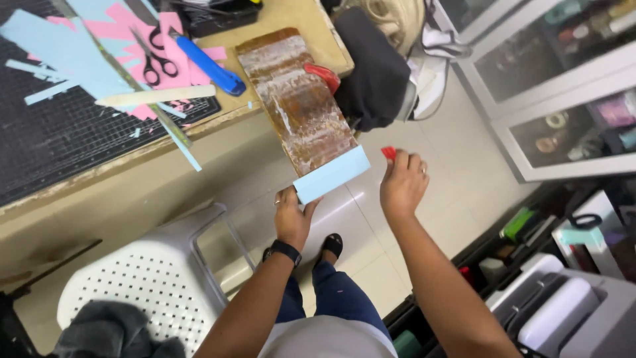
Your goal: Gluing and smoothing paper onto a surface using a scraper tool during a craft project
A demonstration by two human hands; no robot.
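1. Our left hand [292, 217] holds the near end of a light blue paper strip [331, 174], with the fingers closed on its lower left corner. The strip lies across the near end of a brown stained board [298, 103], which sticks out over the table edge [132, 159] toward us.
2. Our right hand [402, 183] is closed around a small red thing [389, 153], at 3 o'clock from the strip and not touching it. What this red thing is, we cannot tell.
3. The risk, as we judge it: the strip is gripped only at one corner, so it may slide or turn on the board. The board itself hangs far out from the table; a red clamp [324, 76] sits at its right side, at 12 o'clock from the strip, but if the clamp is loose, a press on the free end may tip the board.
4. At 10 o'clock, on the black cutting mat [59, 132], lie scissors [156, 56], a blue-handled knife [211, 67] and pink and blue paper scraps [79, 53].
5. At 7 o'clock stands a white plastic stool [152, 278], near our left arm. A black bag [374, 66] is just behind the clamp, at 1 o'clock. Glass cabinets [570, 99] stand at 2 o'clock, well apart.
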